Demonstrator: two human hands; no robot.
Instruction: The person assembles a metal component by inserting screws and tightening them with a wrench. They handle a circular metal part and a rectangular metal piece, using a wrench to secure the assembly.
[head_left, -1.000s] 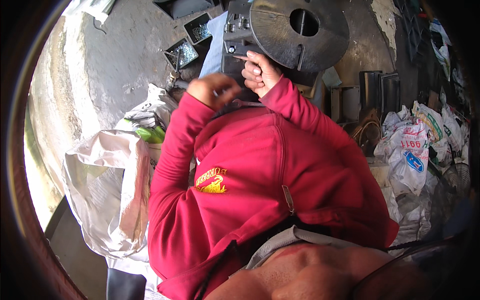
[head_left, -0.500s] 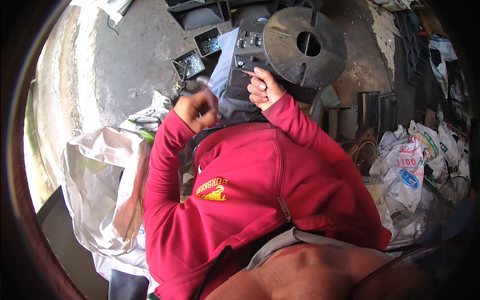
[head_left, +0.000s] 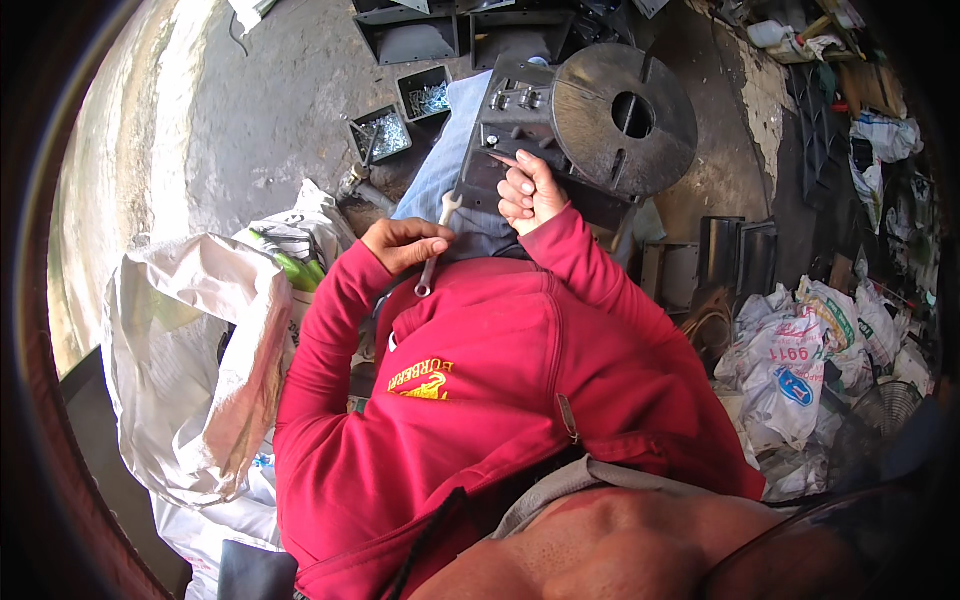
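Between the fingers and thumb of my left hand point(head_left: 405, 243) is a combination wrench point(head_left: 448, 210), its open end up and its ring end down against my jacket. My right hand point(head_left: 533, 193) is closed at the near edge of a dark metal box point(head_left: 493, 172) in front of me. A thin tip sticks out from its fingers near a small shiny bolt point(head_left: 491, 141); what it grips is mostly hidden. Small hinge-like fittings point(head_left: 515, 98) sit farther up on the box. A round black slotted disc point(head_left: 585, 105) with a centre hole adjoins the box on the right.
Two small black bins hold loose screws: a near bin point(head_left: 398, 133) and a far bin point(head_left: 432, 102). Black trays point(head_left: 410, 40) lie beyond. An open white sack point(head_left: 140, 330) stands at my left. Plastic bags point(head_left: 775, 370) pile up at my right, near black metal parts point(head_left: 720, 250).
My left hand has come to rest lower, and the wrench, blurred before, now shows clearly. My right hand stays at the box's edge. The whole view has shifted slightly.
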